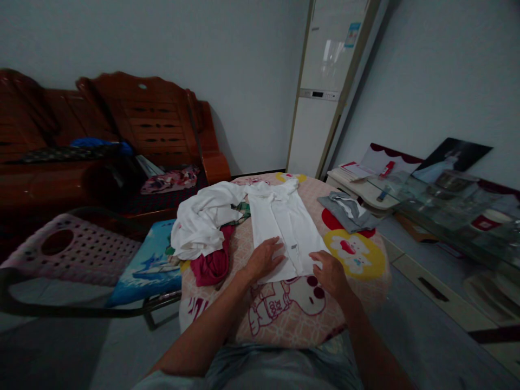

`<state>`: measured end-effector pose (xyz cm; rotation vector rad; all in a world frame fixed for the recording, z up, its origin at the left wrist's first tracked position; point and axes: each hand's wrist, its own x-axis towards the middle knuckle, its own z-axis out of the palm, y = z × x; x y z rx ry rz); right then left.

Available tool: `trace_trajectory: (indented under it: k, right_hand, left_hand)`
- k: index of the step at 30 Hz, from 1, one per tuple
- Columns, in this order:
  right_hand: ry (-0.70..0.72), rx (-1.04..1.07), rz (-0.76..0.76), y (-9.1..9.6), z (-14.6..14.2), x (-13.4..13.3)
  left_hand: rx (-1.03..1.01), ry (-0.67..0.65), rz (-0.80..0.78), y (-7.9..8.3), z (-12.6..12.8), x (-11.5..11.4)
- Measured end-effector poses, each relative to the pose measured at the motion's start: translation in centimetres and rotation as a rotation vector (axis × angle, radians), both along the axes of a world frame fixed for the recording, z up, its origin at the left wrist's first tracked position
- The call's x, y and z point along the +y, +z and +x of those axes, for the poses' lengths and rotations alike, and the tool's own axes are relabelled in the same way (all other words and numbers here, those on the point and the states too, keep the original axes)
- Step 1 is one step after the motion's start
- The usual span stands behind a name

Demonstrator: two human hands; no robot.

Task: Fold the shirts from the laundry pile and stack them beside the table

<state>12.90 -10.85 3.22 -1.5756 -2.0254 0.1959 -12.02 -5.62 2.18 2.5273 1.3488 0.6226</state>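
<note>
A white shirt (280,227) lies spread on the round table, its collar end pointing away from me and its front placket running down the middle. My left hand (266,257) rests on the lower left part of the shirt, fingers stretched out. At the lower right edge of the shirt is my right hand (328,272), its fingers slightly bent and apart, touching the cloth near the hem. Left of the shirt is a crumpled heap of white cloth (203,216), with a dark red garment (212,264) under it. A folded grey garment (348,211) sits at the right side.
A patterned pink tablecloth (239,319) covers the table. To the left stand a chair (81,249) with a blue cushion (148,265) and a wooden sofa (150,119). On the right is a glass-topped cabinet (439,216); a tall white air conditioner (312,130) stands behind.
</note>
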Motion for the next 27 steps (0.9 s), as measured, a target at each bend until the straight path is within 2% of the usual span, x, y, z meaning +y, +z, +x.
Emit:
trace_trajectory:
  k: [4, 8, 11, 16, 27]
  right_hand:
    - [0.141, -0.166, 0.011, -1.4, 1.4, -0.4]
    - [0.173, -0.248, 0.027, -1.8, 1.0, -0.6]
    - [0.18, -0.264, 0.043, -1.8, 0.3, -0.8]
    - [0.23, -0.252, 0.072, -2.3, -0.6, -1.1]
    - [0.128, -0.232, 0.126, -3.6, 1.2, -0.1]
  left_hand:
    - [0.061, -0.182, -0.117, 0.5, 0.6, -2.9]
    - [0.174, -0.175, -0.147, 0.6, 1.6, -4.4]
    - [0.205, -0.136, -0.141, 0.0, 2.2, -4.7]
    - [0.197, -0.172, -0.147, -0.8, 1.8, -4.5]
    - [0.087, -0.22, -0.162, 0.0, 0.0, -4.6]
